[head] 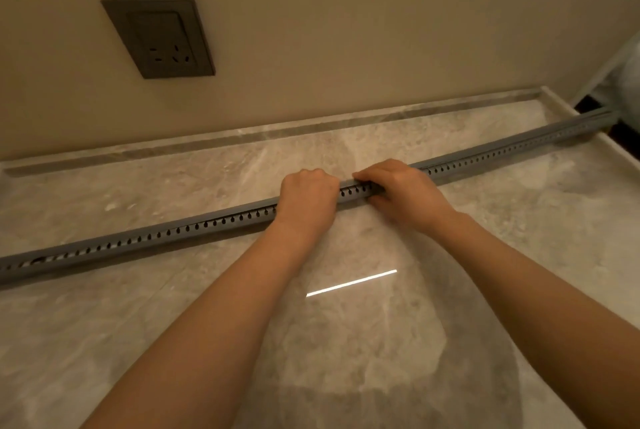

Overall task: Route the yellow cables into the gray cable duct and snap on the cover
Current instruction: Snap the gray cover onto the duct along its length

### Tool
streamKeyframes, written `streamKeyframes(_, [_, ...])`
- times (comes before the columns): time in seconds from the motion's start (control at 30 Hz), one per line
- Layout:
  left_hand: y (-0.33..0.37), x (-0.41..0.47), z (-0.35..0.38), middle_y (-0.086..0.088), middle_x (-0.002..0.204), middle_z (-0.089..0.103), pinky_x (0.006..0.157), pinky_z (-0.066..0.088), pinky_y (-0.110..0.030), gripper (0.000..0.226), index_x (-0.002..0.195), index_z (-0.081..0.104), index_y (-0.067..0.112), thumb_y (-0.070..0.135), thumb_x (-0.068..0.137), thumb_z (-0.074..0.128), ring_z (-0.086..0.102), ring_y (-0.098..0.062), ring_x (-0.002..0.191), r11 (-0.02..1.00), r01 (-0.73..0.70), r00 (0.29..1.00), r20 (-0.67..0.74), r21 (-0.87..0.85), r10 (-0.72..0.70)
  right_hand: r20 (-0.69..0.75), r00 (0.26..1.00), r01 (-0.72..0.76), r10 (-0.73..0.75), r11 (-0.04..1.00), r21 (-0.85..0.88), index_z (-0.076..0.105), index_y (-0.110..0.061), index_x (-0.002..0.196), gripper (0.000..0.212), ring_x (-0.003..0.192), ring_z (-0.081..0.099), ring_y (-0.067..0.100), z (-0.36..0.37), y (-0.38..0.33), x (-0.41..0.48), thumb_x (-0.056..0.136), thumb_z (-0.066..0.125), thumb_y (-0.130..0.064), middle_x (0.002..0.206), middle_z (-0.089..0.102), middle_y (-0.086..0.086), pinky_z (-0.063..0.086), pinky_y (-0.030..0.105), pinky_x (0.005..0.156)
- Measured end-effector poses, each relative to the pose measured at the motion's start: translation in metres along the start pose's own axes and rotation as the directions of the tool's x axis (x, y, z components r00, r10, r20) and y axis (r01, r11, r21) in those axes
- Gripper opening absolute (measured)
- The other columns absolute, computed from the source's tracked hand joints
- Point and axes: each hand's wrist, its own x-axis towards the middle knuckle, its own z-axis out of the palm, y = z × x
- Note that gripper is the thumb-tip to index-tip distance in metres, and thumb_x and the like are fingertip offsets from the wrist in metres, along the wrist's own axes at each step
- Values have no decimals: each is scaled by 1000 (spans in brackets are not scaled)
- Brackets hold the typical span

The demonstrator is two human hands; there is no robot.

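A gray slotted cable duct (156, 236) lies across a marble countertop (346, 359), running from the lower left edge of the view up to the counter's far right corner, with a row of teardrop slots along its near wall. Above the duct's left stretch, a dark wall socket (159, 36) sits in the beige wall (346, 30), and a low stone ledge (277, 130) runs along the foot of the wall behind the duct. At the duct's middle, a person's left hand (306, 198) is clenched over the top of it, knuckles up and fingers curled down the far side. Just to its right, and apart from it, the right hand (398, 191) grasps the duct, fingers (363, 175) over the top edge and thumb against the near wall. Whether a cover sits under the hands cannot be told. In front of the duct, between the forearms, a bright strip of reflected light (351, 283) lies on the stone.
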Motion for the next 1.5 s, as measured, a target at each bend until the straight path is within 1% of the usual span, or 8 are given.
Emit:
streamKeyframes(0.2, [1, 1, 0, -7, 103, 62, 66, 35, -30, 17, 102, 61, 11, 23, 93, 52, 59, -25, 94, 1000, 13, 999, 36, 11, -13, 208, 978, 14, 21, 986, -165, 65, -18, 115, 36, 96, 60, 23, -22, 7, 17, 79, 69, -20, 104, 68, 3, 45, 34, 79])
streamKeyframes(0.57, [9, 7, -6, -6, 104, 60, 72, 43, -32, 26, 102, 62, 12, 33, 90, 55, 58, -25, 94, 990, 142, 980, 136, 23, -144, 253, 961, 151, -112, 978, -141, 68, -30, 102, 31, 77, 58, 13, -20, 25, 37, 71, 71, -33, 91, 70, -7, 34, 24, 61])
streamKeyframes(0.7, [27, 15, -13, -6, 104, 58, 67, 36, -32, 18, 101, 61, 14, 25, 88, 55, 58, -25, 94, 978, 206, 965, 154, 42, -210, 252, 957, 171, -142, 980, -98, 67, -29, 104, 34, 86, 61, 16, -20, 30, 38, 71, 73, -32, 95, 69, -7, 34, 23, 63])
streamKeyframes(0.83, [60, 30, -15, -5, 107, 60, 70, 40, -33, 19, 105, 61, 15, 21, 88, 55, 58, -24, 97, 965, 260, 957, 124, 26, -261, 240, 959, 176, -154, 982, -73, 63, -26, 80, 11, 80, 61, 23, -20, 31, 40, 72, 69, -30, 85, 68, 0, 34, 25, 61])
streamKeyframes(0.93, [74, 37, -18, -8, 111, 61, 79, 46, -34, 19, 108, 60, 12, 16, 91, 52, 59, -26, 102, 951, 307, 944, 113, 46, -310, 234, 958, 181, -167, 983, -40, 49, -28, 68, 19, 71, 55, 23, -21, 34, 40, 71, 68, -26, 79, 66, 3, 29, 26, 58])
streamKeyframes(1.03, [73, 39, -19, -10, 112, 61, 80, 46, -34, 19, 108, 60, 9, 12, 94, 48, 59, -27, 102, 954, 287, 947, 126, 85, -296, 217, 960, 180, -176, 984, 1, 55, -27, 71, 15, 74, 58, 24, -21, 37, 38, 72, 70, -29, 74, 64, 0, 27, 26, 54])
streamKeyframes(1.23, [71, 38, -21, -9, 109, 61, 77, 44, -32, 18, 107, 60, 10, 16, 94, 49, 59, -26, 100, 965, 243, 957, 139, 96, -255, 138, 977, 154, -161, 986, 59, 63, -26, 84, 11, 80, 60, 22, -15, 39, 29, 75, 66, -30, 84, 68, -2, 31, 27, 60])
streamKeyframes(1.5, [69, 38, -19, -7, 109, 61, 75, 42, -31, 18, 105, 61, 12, 22, 95, 50, 59, -24, 99, 970, 228, 966, 108, 78, -236, 59, 971, 221, -232, 965, 142, 62, -21, 106, 26, 93, 56, 21, -5, 49, 11, 81, 63, -22, 98, 65, 0, 43, 32, 70])
